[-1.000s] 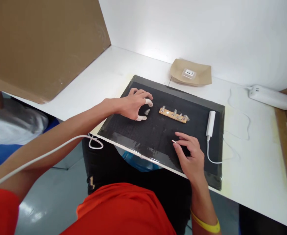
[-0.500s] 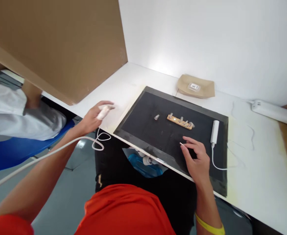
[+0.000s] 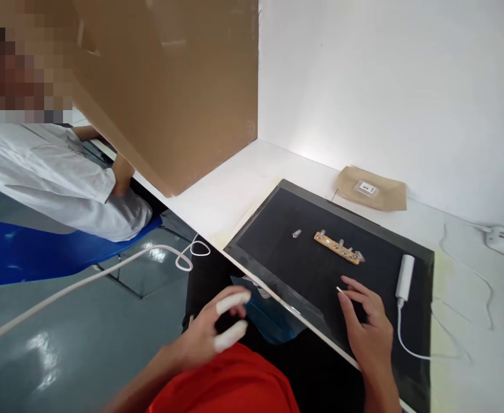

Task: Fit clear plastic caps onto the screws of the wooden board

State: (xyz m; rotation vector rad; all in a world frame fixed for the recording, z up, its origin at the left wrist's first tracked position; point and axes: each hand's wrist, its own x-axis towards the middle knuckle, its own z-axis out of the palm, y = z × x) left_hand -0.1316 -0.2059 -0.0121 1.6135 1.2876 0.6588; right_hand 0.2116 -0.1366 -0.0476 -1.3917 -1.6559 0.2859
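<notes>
Right hand (image 3: pixel 370 327) pinches a thin white piece (image 3: pixel 339 290); left hand (image 3: pixel 209 334) free

Right hand: thumb and forefinger closed on the piece, other fingers loosely bent, above the near part of the black mat (image 3: pixel 263 235). Left hand: slightly blurred, thumb and forefinger well parted, both wearing white covers (image 3: pixel 231 336); nothing seen between them. It is off the mat, over the lap (image 3: pixel 316 367).

Progress, as judged: partly done. Several small translucent pieces (image 3: pixel 340 244) sit along the wooden strip (image 3: pixel 333 245), which lies on the mat beyond the right hand. Whether they are fixed cannot be told. Between two of them is a white spot (image 3: pixel 328 241) with no such piece standing on it. Outstanding, apparently: one loose translucent piece (image 3: pixel 296 234), lying on the mat left of the strip and apart from it, and the white piece, not set down.

Changes: half a second ago the left hand was out past the mat's left edge; it is now nearer the body. View has swung left, showing more of a co-worker (image 3: pixel 62 166). Right-hand grip, strip and loose piece show no evident change.
</notes>
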